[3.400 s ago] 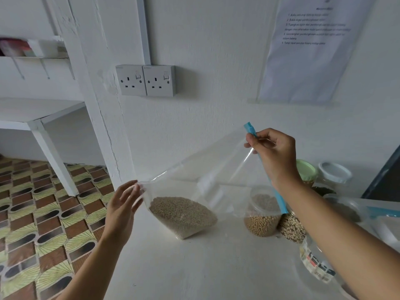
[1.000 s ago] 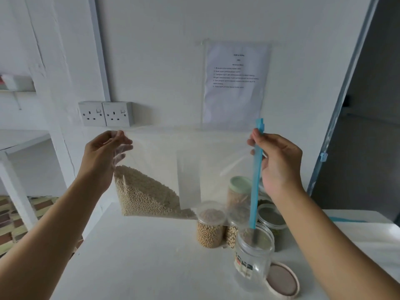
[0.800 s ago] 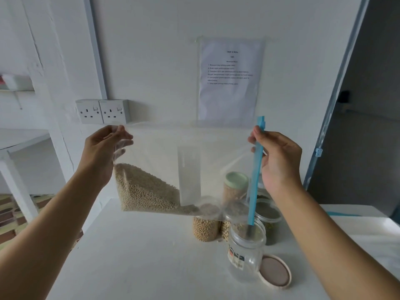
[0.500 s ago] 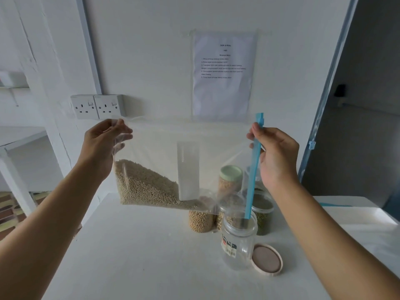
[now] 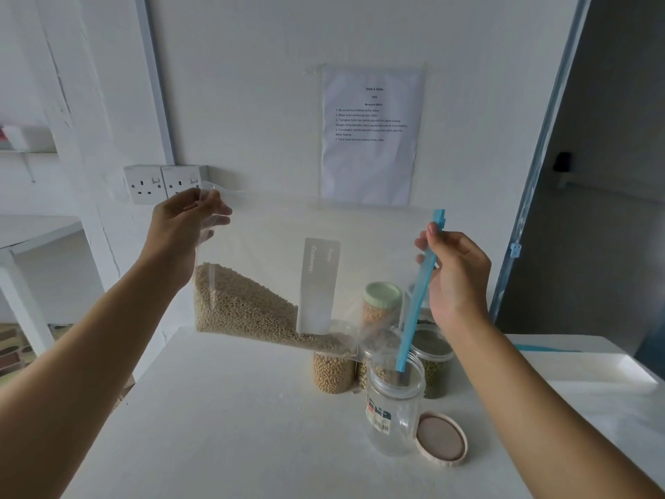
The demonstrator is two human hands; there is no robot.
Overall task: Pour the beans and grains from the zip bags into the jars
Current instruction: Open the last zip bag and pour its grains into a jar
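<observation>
The left hand [image 5: 180, 228] pinches the upper corner of a clear plastic zip bag [image 5: 273, 232], and the right hand [image 5: 457, 275] pinches its blue zip strip [image 5: 419, 293] between thumb and fingers. The bag hangs between both hands above the white table [image 5: 234, 426]. The pale beige grains [image 5: 237, 307] lie heaped in its lower left corner and thin out toward the right. The lower end of the blue strip reaches into the mouth of an open clear plastic jar [image 5: 394, 408]. A round beige lid [image 5: 440, 439] lies just beside this jar. Behind stand a jar of yellow beans [image 5: 333, 372], a green-lidded jar [image 5: 382, 304] and a jar of dark green beans [image 5: 433, 365].
</observation>
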